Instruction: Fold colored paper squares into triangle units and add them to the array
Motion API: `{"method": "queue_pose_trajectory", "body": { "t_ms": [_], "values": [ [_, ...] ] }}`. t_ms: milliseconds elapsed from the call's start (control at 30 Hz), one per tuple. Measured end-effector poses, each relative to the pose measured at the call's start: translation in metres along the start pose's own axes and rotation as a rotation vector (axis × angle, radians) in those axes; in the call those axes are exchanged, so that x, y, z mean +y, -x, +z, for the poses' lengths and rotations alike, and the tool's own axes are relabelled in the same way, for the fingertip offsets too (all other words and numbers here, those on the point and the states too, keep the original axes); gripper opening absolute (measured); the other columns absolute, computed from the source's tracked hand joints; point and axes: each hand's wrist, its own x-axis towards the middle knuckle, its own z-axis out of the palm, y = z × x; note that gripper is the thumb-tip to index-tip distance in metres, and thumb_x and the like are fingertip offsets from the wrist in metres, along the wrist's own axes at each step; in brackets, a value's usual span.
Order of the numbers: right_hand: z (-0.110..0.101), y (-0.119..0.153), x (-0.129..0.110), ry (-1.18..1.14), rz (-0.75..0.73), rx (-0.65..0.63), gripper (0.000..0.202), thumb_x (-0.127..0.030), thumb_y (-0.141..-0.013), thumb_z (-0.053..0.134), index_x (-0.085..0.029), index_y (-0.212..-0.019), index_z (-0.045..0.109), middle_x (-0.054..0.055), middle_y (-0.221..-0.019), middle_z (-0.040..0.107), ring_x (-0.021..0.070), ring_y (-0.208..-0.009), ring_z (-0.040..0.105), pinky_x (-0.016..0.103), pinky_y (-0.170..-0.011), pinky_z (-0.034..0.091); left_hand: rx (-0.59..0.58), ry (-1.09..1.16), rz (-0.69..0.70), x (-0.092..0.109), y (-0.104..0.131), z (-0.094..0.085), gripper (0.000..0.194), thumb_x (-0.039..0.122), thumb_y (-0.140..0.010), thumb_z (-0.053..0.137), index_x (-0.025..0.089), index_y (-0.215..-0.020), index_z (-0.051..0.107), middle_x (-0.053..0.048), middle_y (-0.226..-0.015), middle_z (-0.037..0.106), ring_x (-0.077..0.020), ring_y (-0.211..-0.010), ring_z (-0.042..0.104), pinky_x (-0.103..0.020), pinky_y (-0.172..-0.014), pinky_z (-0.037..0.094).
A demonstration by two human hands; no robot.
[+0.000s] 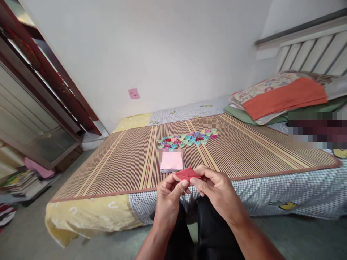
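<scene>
A small red folded paper (187, 174) is held between my two hands, just above the front edge of the bed. My left hand (170, 191) pinches its left side between thumb and fingers. On the right side, my right hand (214, 184) grips it the same way, with the thumb near the lower edge. Right behind the paper lies a stack of pink paper sheets (171, 161) on the striped mat. Farther back, several small folded paper pieces (189, 138) in many colours sit in rows.
The striped mat (121, 162) covers most of the bed, over a checked sheet (271, 191) and a yellow one (89, 213). Pillows (284, 97) are piled at the back right. A pink note (133, 94) is stuck to the wall. Books (20, 182) are stacked at the left.
</scene>
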Motion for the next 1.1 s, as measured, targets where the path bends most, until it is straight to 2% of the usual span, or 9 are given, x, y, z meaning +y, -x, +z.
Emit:
{"method": "queue_pose_trajectory", "body": {
  "t_ms": [133,267,367,500,633,733,833,1000,1100],
  "values": [
    [0.004,0.003,-0.004,0.099,-0.11,0.05,0.014,-0.024,-0.097,0.064,-0.02,-0.086,0.07,0.0,-0.081,0.058,0.0109,-0.063,0.053,0.022,-0.054,0.043,-0.036,-0.089,-0.003,0.004,-0.001,-0.001,0.022,0.035,-0.083,0.081,0.014,-0.082,0.075,0.001,-0.064,0.064,-0.0089,-0.058,0.053,-0.02,-0.058,0.044],
    [0.008,0.005,-0.004,0.236,-0.217,0.09,0.014,-0.019,-0.098,0.061,-0.02,-0.086,0.068,0.002,-0.085,0.06,0.0133,-0.071,0.06,0.023,-0.059,0.048,0.047,-0.241,0.016,0.011,0.004,-0.002,0.022,0.035,-0.083,0.082,0.016,-0.094,0.076,0.007,-0.051,0.054,-0.0058,-0.045,0.045,-0.015,-0.044,0.035],
    [0.009,0.006,-0.002,0.349,-0.327,0.122,0.014,-0.015,-0.099,0.059,-0.02,-0.089,0.068,0.003,-0.088,0.062,0.0147,-0.077,0.063,0.024,-0.065,0.052,0.073,-0.17,0.046,0.019,0.009,0.001,0.026,0.033,-0.082,0.083,0.018,-0.1,0.074,0.002,-0.064,0.07,-0.0071,-0.047,0.053,-0.014,-0.042,0.04],
    [0.009,0.006,-0.001,0.474,-0.508,0.171,0.015,-0.008,-0.096,0.06,-0.02,-0.094,0.069,0.004,-0.088,0.064,0.0179,-0.086,0.066,0.028,-0.075,0.054,0.008,-0.101,0.063,0.029,0.013,0.003,0.014,0.03,-0.086,0.079,0.019,-0.095,0.077,-0.001,-0.069,0.076,-0.0084,-0.051,0.064,-0.015,-0.05,0.05],
    [0.008,0.008,0.0,0.515,-0.612,0.197,0.023,-0.003,-0.094,0.06,-0.022,-0.103,0.071,0.005,-0.095,0.063,0.0179,-0.089,0.066,0.029,-0.077,0.055,-0.056,-0.114,0.086,0.034,0.013,-0.003,0.007,0.025,-0.086,0.079,0.022,-0.091,0.082,-0.003,-0.078,0.08,-0.0116,-0.069,0.074,-0.017,-0.067,0.057],
    [0.007,0.01,0.0,0.505,-0.598,0.206,0.028,-0.003,-0.094,0.06,-0.024,-0.106,0.073,0.005,-0.1,0.061,0.0178,-0.093,0.066,0.03,-0.08,0.055,-0.072,-0.151,0.147,0.035,0.013,-0.009,0.009,0.023,-0.085,0.08,0.026,-0.093,0.085,-0.003,-0.09,0.082,-0.0139,-0.083,0.076,-0.019,-0.079,0.059],
    [0.008,0.012,0.003,0.421,-0.504,0.218,0.025,-0.006,-0.095,0.062,-0.026,-0.103,0.074,0.004,-0.103,0.06,0.0183,-0.096,0.066,0.031,-0.081,0.056,-0.079,-0.235,0.232,0.037,0.012,-0.01,0.013,0.019,-0.086,0.078,0.027,-0.093,0.085,-0.004,-0.095,0.082,-0.0163,-0.091,0.076,-0.021,-0.082,0.059],
    [0.009,0.011,0.005,0.312,-0.362,0.226,0.018,-0.012,-0.095,0.064,-0.027,-0.096,0.074,0.004,-0.107,0.061,0.0198,-0.102,0.068,0.033,-0.088,0.057,-0.094,-0.36,0.356,0.039,0.01,-0.008,0.019,0.015,-0.087,0.077,0.029,-0.097,0.085,-0.004,-0.099,0.081,-0.0169,-0.094,0.074,-0.025,-0.085,0.059],
    [0.008,0.009,0.003,0.321,-0.314,0.217,0.016,-0.013,-0.095,0.066,-0.026,-0.095,0.075,0.003,-0.101,0.067,0.0182,-0.096,0.069,0.029,-0.082,0.057,-0.084,-0.376,0.383,0.038,0.009,-0.008,0.02,0.014,-0.088,0.075,0.03,-0.097,0.085,-0.003,-0.098,0.081,-0.0169,-0.093,0.074,-0.026,-0.083,0.059]
  ]
}}
